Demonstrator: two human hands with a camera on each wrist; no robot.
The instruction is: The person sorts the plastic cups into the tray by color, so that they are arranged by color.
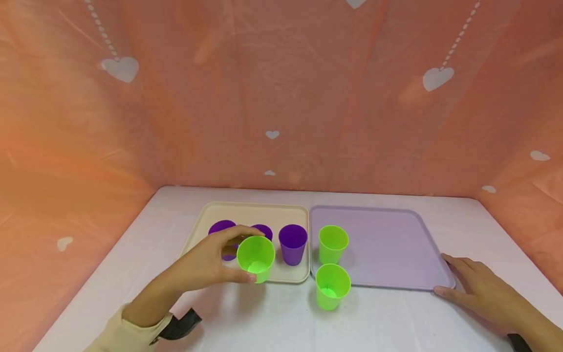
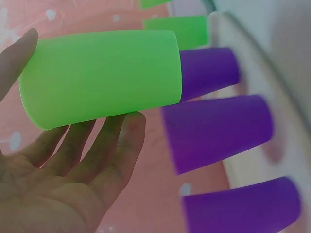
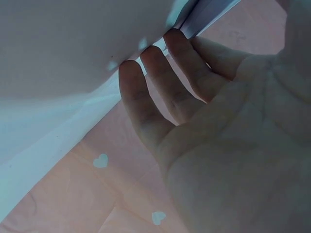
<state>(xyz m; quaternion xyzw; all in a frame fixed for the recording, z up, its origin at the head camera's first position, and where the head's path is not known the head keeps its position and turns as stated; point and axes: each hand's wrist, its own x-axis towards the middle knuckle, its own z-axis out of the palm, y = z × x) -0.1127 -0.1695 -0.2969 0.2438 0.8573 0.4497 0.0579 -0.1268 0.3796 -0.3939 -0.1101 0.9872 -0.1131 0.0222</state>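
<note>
My left hand (image 1: 206, 266) holds a bright green cup (image 1: 259, 271) between thumb and fingers, mouth up, in front of the cream tray (image 1: 250, 209). In the left wrist view the cup (image 2: 102, 77) spans the space from thumb to fingertips. Three purple cups stand on that tray: one at the right (image 1: 292, 249), one in the middle (image 1: 265, 230) and one at the left (image 1: 223, 225), the latter two partly hidden by the hand. My right hand (image 1: 479, 288) rests on the table at the lilac tray's (image 1: 382, 249) front right corner, fingers extended.
One green cup (image 1: 332, 247) stands on the left part of the lilac tray. Another green cup (image 1: 331, 288) stands on the white table (image 1: 387, 322) just before that tray's front edge. The two trays lie side by side. Orange cloth with hearts (image 1: 299, 98) encloses the back and sides.
</note>
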